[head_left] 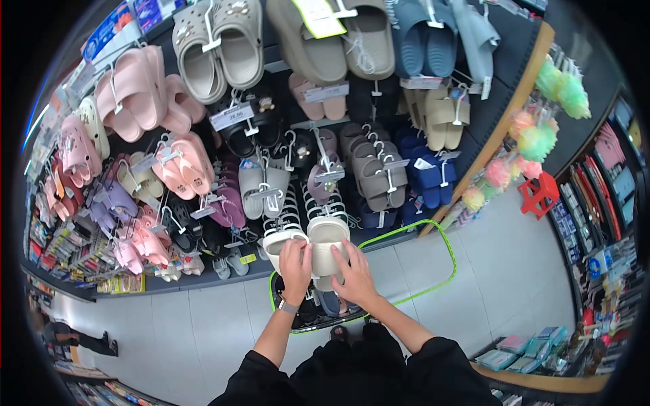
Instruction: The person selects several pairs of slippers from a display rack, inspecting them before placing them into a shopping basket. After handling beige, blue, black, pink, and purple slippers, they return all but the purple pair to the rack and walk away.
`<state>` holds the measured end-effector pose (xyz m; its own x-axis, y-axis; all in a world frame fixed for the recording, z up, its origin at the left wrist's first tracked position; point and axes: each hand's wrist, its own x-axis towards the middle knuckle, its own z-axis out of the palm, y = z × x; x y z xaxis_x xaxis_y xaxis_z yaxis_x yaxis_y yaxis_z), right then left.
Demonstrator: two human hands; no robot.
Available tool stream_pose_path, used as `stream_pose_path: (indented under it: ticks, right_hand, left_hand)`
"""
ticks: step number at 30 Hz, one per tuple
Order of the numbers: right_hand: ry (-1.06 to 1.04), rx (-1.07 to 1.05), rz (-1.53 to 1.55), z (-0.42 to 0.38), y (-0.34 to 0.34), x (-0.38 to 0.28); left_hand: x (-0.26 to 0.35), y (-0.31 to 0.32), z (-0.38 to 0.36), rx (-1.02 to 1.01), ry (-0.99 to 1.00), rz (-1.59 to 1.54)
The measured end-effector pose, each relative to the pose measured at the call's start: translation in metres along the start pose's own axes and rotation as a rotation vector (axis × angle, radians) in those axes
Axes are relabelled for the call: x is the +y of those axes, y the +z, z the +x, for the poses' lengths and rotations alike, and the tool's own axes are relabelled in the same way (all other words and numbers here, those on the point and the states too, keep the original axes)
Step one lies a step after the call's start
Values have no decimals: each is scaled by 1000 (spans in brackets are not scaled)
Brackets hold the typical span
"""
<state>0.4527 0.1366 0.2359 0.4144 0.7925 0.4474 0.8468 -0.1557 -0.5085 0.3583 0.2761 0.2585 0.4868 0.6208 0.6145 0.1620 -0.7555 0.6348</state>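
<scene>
Left hand and right hand both have fingers on cream slide sandals, can't tell how tight. Far left, price tag ends ".00", rest's blurry.

Tiled floor, seemingly wood-edged shelving

The upper body is fitted with a plain black top of loose cut. The left sleeve and right sleeve are the same black, wide at the hem, and terminate above the exposed forearms. The left wrist carries a grey band, narrow and closely fitted; its surface detail is too small to read. Both hands are bare. Dark footwear shows below the black clothing; its exact type cannot be determined.
</scene>
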Motion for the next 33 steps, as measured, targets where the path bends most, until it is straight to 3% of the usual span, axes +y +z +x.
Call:
stream_pose_path:
  ticks: [11,18,25,33]
  right_hand:
    - [74,378,-32,25,-68,3]
    - [170,465,-15,45,-95,69]
    - [161,597,135,94,-130,175]
    - [18,505,274,146,-169,250]
  left_hand:
    - [98,53,26,-102,126,-219]
    - [129,129,57,-187,86,-193]
    - [165,213,114,-255,188,-88]
    - [179,221,138,-265,254,24]
